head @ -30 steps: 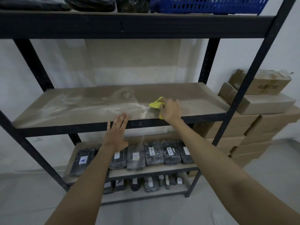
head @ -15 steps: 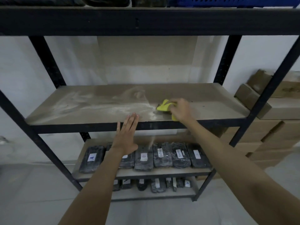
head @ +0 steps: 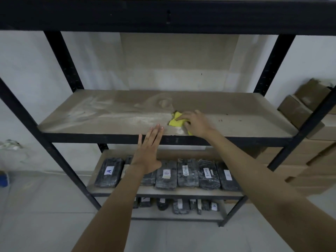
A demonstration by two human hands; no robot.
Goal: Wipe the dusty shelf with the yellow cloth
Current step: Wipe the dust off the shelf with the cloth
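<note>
Yellow cloth point(head: 175, 121) lay pinned under the right hand point(head: 197, 123) mid-shelf point(head: 254, 113); the left hand point(head: 149, 151) hovered spread. Right half looked wiped; pale dust point(head: 101, 113) remained leftward.

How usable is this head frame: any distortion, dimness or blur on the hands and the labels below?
Head view: wide-angle bending bows the rack posts outward; light is dim and flat, no glare; right hand on the yellow cloth and left hand are slightly soft; dust streaks on the shelf show clearly; lower-shelf labels are partly legible.
</note>
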